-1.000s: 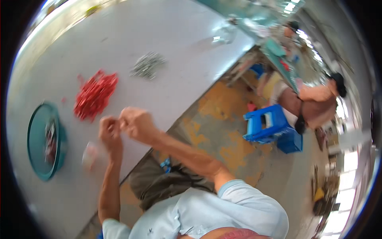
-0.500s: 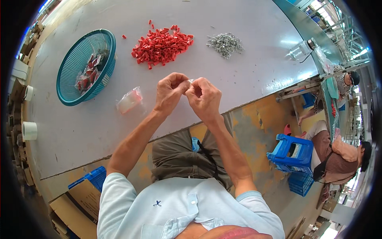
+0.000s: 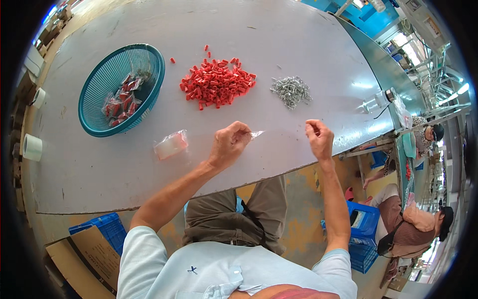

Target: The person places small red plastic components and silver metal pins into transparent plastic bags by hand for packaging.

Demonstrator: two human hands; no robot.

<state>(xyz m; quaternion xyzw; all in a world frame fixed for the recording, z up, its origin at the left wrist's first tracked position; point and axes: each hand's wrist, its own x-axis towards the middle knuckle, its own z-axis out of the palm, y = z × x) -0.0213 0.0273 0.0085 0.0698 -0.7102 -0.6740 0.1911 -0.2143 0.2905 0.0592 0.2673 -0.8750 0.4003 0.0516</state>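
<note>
A small clear plastic bag (image 3: pixel 257 134) sticks out from the fingertips of my left hand (image 3: pixel 230 144), which pinches it above the table. Apart from it, to the right, my right hand (image 3: pixel 319 139) has its fingers closed in a pinch; whatever they hold, if anything, is too small to make out. Beyond the hands lies a heap of small red plastic caps (image 3: pixel 217 83). To its right is a smaller pile of silver metal pins or screws (image 3: pixel 291 91). A stack of clear plastic bags (image 3: pixel 171 145) rests on the table left of my left hand.
A teal plastic basket (image 3: pixel 158 84) at the left holds several filled bags with red pieces (image 3: pixel 121 102). Rolls of tape (image 3: pixel 33 148) stand at the table's left edge. A clear jar (image 3: pixel 374 103) is at the right. Beyond a blue stool (image 3: pixel 363 222), other people sit working.
My hands have come apart: the right moved away to the right, while the left keeps the small bag. The whole view has shifted slightly, with the table items appearing lower.
</note>
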